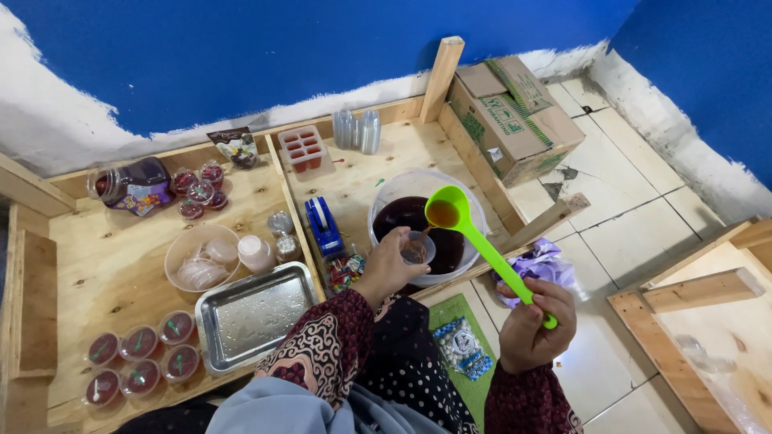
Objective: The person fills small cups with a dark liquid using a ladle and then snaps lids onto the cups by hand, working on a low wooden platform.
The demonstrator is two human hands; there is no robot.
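Here, small clear cup [416,248] over the clear tub of dark liquid [466,201], pinched in left hand [386,269], grip closed on it. Green ladle [470,237] tilted above the cup, brown liquid trickling in, handle clamped in right hand [531,325]. Left of the tub: blue tape dispenser [323,225], metal tray [253,315], 6 filled cups [141,360] on wooden surface [88,265].
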